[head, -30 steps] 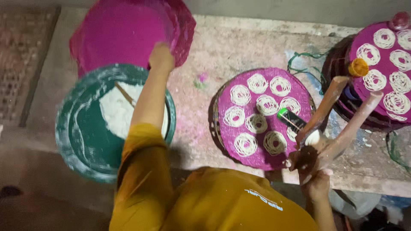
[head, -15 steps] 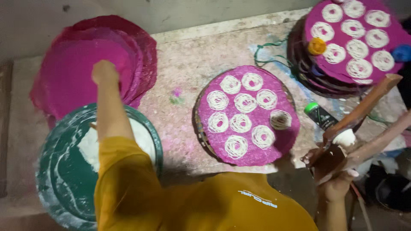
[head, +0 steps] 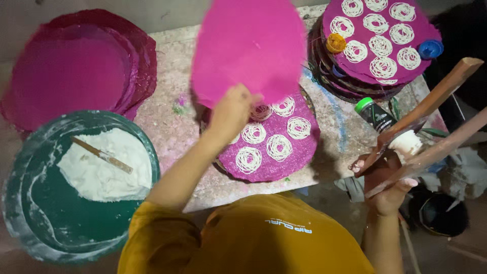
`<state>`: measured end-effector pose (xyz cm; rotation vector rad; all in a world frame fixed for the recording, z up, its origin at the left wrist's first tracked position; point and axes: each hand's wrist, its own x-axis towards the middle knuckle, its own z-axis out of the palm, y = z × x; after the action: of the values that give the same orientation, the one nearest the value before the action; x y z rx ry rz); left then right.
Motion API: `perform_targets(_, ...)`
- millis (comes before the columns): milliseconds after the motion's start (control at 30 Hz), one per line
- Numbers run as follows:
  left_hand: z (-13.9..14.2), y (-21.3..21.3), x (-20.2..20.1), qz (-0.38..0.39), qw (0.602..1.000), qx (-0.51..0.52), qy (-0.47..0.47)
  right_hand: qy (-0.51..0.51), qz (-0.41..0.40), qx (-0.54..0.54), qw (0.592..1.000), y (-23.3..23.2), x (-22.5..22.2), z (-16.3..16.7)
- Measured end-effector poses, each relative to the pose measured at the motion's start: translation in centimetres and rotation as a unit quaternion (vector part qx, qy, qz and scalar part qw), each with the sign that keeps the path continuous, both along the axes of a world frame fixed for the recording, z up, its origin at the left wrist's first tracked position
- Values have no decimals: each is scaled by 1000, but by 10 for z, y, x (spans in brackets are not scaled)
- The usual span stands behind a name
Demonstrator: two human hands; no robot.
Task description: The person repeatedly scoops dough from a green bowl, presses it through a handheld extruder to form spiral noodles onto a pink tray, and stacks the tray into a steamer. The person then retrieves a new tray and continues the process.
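Lifted since before, pink sheet [head: 248, 48] pinched by left hand [head: 233, 111], right hand [head: 388, 185] seemingly gripping wooden press [head: 431, 116]

Dim overhead light, dark shadowed edges, motion blur throughout.

We see a plain pink round mat [head: 251, 48], magenta mats [head: 276, 152] patterned with white string spirals, a green basin [head: 30, 213] of white dough [head: 104, 167], and our yellow shirt [head: 264, 238]
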<state>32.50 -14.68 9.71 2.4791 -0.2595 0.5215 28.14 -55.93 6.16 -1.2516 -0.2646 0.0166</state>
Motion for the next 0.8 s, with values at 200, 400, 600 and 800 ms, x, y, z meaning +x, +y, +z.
perform_targets(200, -47, -51, -55, -17, 997, 76, 13, 66, 2, 17, 998, -13, 3, -5)
perform_targets(400, -76, -36, -103, 12, 994, 106, 12, 51, 17, -32, 998, -17, 2, -3)
perform_targets(600, -83, -24, -125, 73, 993, 94, 16, 62, 100, 5, 993, -25, 20, -42)
perform_targets(800, -66, -14, -145, 67, 990, 56, 114, 43, 254, -127, 958, -11, 58, -50)
